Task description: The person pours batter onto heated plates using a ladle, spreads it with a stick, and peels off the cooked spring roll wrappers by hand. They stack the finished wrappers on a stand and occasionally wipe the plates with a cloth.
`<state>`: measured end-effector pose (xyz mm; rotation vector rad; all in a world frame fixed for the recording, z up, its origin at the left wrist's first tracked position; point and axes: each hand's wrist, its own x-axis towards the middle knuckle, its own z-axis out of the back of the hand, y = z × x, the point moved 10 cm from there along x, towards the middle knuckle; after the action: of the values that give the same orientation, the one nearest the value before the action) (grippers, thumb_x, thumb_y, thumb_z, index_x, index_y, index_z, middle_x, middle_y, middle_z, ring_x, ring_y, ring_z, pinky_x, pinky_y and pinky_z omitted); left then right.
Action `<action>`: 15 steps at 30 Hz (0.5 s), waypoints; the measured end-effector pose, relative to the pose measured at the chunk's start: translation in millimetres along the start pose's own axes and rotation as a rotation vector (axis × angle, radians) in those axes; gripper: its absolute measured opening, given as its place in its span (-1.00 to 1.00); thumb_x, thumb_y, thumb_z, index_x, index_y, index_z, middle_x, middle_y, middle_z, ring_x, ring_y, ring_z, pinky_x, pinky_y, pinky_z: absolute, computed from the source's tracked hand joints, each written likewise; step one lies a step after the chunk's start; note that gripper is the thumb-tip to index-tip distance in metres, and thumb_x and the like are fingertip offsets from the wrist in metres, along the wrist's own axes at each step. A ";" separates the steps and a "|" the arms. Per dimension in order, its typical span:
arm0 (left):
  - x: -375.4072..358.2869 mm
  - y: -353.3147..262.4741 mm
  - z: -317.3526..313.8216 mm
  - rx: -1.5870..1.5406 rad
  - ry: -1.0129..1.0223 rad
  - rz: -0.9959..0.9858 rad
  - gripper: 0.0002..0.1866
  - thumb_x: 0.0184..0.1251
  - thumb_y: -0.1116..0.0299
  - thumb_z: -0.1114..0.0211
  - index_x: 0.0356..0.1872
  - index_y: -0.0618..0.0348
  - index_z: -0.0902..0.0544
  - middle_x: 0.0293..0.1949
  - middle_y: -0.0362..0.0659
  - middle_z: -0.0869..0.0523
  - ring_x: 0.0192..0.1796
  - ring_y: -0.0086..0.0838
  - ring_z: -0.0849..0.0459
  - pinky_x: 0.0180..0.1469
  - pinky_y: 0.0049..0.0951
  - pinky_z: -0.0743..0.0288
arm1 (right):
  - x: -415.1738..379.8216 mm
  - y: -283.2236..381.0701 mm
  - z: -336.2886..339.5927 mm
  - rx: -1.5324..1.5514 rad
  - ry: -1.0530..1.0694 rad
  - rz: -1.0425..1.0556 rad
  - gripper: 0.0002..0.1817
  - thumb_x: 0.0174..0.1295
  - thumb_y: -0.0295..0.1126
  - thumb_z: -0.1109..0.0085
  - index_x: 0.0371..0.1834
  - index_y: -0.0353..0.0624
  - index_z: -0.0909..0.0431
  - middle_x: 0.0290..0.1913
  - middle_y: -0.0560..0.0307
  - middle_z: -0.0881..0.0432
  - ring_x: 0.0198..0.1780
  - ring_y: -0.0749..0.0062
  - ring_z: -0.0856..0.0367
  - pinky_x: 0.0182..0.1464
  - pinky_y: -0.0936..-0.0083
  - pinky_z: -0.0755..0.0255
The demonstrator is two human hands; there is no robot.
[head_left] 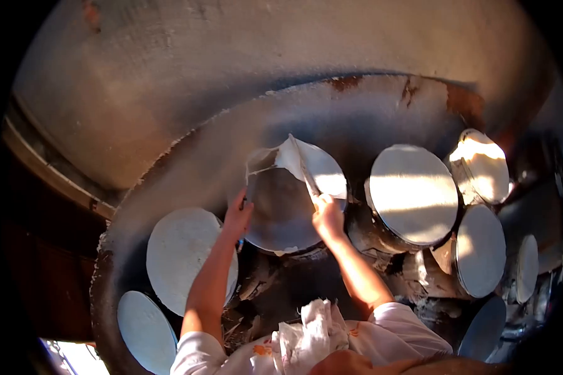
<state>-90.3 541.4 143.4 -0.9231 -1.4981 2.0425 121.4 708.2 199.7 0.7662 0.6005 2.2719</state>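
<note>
In the middle of the head view, a round drum top (278, 215) shows a bare grey-brown surface, with white material over its far right part. A thin white sheet (288, 158) is lifted and folded at the far edge. My right hand (329, 217) is closed around a flat, pale stick (306, 170) that slants up to the sheet's raised peak. At the drum's left rim, my left hand (236, 220) is closed around something thin and dark that I cannot make out. A narrow strip of the sheet hangs just above those fingers.
White-topped round drums stand on both sides, including one at left (184, 253) and one at right (414, 194). Behind them curves a large metal wall (369, 103) with rusty patches. A crumpled white cloth (313, 331) hangs at my chest. Bright sunlight crosses the right-hand drums.
</note>
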 end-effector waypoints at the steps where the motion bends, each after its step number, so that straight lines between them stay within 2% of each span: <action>1: -13.6 0.7 -0.3 -0.274 0.054 0.107 -0.48 0.43 0.34 -0.07 0.37 -0.35 -0.26 -0.48 -0.23 -0.54 -0.75 -0.61 -0.30 -0.71 -0.52 -0.21 | 9.1 -12.0 -2.4 -0.083 -0.017 -0.020 -0.73 -0.05 -0.58 -0.06 -0.24 -0.18 -0.61 -0.23 -0.07 -0.61 -0.21 0.00 -0.57 -0.12 0.28 -0.49; 2: -24.3 0.6 0.5 -0.504 0.122 0.180 -0.53 0.44 0.31 -0.06 0.34 -0.31 -0.30 -0.54 -0.27 -0.43 -0.74 -0.64 -0.28 -0.71 -0.56 -0.19 | 5.2 -37.1 -1.0 -0.170 -0.019 -0.069 -0.76 -0.04 -0.58 -0.06 -0.28 -0.18 -0.63 -0.27 -0.07 -0.63 -0.25 -0.01 -0.58 -0.14 0.28 -0.49; 3: -32.2 -0.6 -4.9 -0.746 0.190 0.255 -0.57 0.45 0.28 -0.05 0.31 -0.27 -0.33 -0.59 -0.31 -0.32 -0.74 -0.66 -0.26 -0.70 -0.60 -0.16 | 3.1 -35.3 23.9 -0.112 -0.070 -0.039 -0.76 -0.05 -0.59 -0.07 -0.30 -0.18 -0.65 -0.30 -0.07 -0.64 -0.25 0.02 -0.60 -0.14 0.30 -0.49; 4: -41.4 -2.9 -12.2 -1.002 0.252 0.316 -0.60 0.45 0.25 -0.05 0.29 -0.24 -0.36 -0.64 -0.35 -0.22 -0.73 -0.69 -0.24 -0.70 -0.64 -0.14 | -2.2 -24.5 44.7 -0.046 -0.087 -0.002 -0.77 -0.13 -0.61 -0.10 -0.34 -0.23 -0.63 -0.33 -0.10 -0.61 -0.25 0.03 -0.61 -0.15 0.30 -0.50; 5: -55.7 -19.2 -26.8 -1.392 0.463 0.340 -0.74 0.47 0.14 -0.01 -0.01 0.03 -0.50 -0.68 -0.38 -0.16 -0.74 -0.71 -0.21 -0.72 -0.66 -0.12 | -5.5 -27.6 34.1 -0.023 -0.047 -0.009 -0.76 -0.14 -0.62 -0.11 -0.34 -0.23 -0.63 -0.34 -0.08 -0.61 -0.25 0.03 -0.61 -0.15 0.32 -0.49; 7: -72.7 -34.6 -35.3 -1.688 0.583 0.375 -0.74 0.48 0.12 0.02 -0.21 0.08 -0.48 -0.70 -0.37 -0.16 -0.75 -0.69 -0.21 -0.73 -0.64 -0.12 | -7.5 -33.1 -1.9 0.063 0.068 -0.064 -0.73 -0.17 -0.64 -0.12 -0.31 -0.24 -0.61 -0.31 -0.04 -0.60 -0.19 0.06 -0.59 -0.11 0.35 -0.46; 8: -80.9 -43.5 -38.3 -1.830 0.644 0.391 -0.70 0.49 0.11 0.04 -0.31 0.11 -0.47 -0.71 -0.37 -0.16 -0.75 -0.68 -0.21 -0.74 -0.64 -0.12 | -5.9 -10.6 0.3 0.096 0.005 0.056 -0.70 -0.17 -0.64 -0.14 -0.28 -0.23 -0.61 -0.27 -0.02 -0.58 -0.16 0.06 -0.57 -0.10 0.35 -0.46; 9: -84.3 -45.4 -39.2 -1.889 0.608 0.372 -0.77 0.52 0.20 0.09 -0.01 -0.22 -0.54 -0.67 -0.36 -0.19 -0.76 -0.69 -0.18 -0.77 -0.65 -0.10 | 1.3 -7.5 -16.9 0.123 0.046 0.055 -0.68 -0.18 -0.64 -0.15 -0.25 -0.22 -0.61 -0.24 -0.03 -0.58 -0.14 0.07 -0.57 -0.10 0.36 -0.46; 10: -85.3 -48.9 -42.9 -1.923 0.573 0.368 -0.77 0.52 0.20 0.10 -0.02 -0.21 -0.55 -0.67 -0.35 -0.20 -0.76 -0.69 -0.18 -0.77 -0.65 -0.10 | 8.6 -9.4 -31.5 0.147 0.090 0.056 -0.65 -0.18 -0.63 -0.15 -0.22 -0.22 -0.60 -0.22 -0.04 -0.57 -0.13 0.08 -0.56 -0.10 0.37 -0.46; 11: -90.2 -54.4 -47.3 -1.961 0.533 0.364 -0.77 0.52 0.20 0.10 -0.02 -0.20 -0.55 -0.67 -0.35 -0.20 -0.76 -0.69 -0.18 -0.77 -0.64 -0.11 | 15.5 1.8 -31.3 0.131 0.120 0.176 -0.67 -0.17 -0.62 -0.19 -0.23 -0.18 -0.63 -0.28 -0.03 -0.59 -0.19 0.08 -0.58 -0.16 0.36 -0.47; 13: -108.7 -88.2 -54.5 -1.965 0.548 0.204 -0.75 0.52 0.20 0.10 -0.02 -0.20 -0.57 -0.66 -0.36 -0.17 -0.75 -0.70 -0.20 -0.76 -0.66 -0.11 | 29.9 9.3 22.2 0.126 0.007 0.310 -0.74 -0.15 -0.59 -0.20 -0.30 -0.17 -0.64 -0.36 -0.03 -0.59 -0.26 0.06 -0.59 -0.21 0.35 -0.48; 15: -116.2 -95.4 -56.9 -1.841 0.437 0.101 -0.72 0.53 0.24 0.11 0.12 -0.36 -0.48 -0.64 -0.40 -0.11 -0.73 -0.73 -0.12 -0.74 -0.71 -0.03 | 58.2 -41.5 29.7 0.130 0.058 0.285 -0.85 -0.09 -0.54 -0.22 -0.39 -0.14 -0.66 -0.44 -0.03 -0.59 -0.33 0.05 -0.60 -0.26 0.33 -0.48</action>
<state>27.0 528.6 252.7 -1.7409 -2.7648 -0.1619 123.5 783.4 217.5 0.9001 0.7099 2.5412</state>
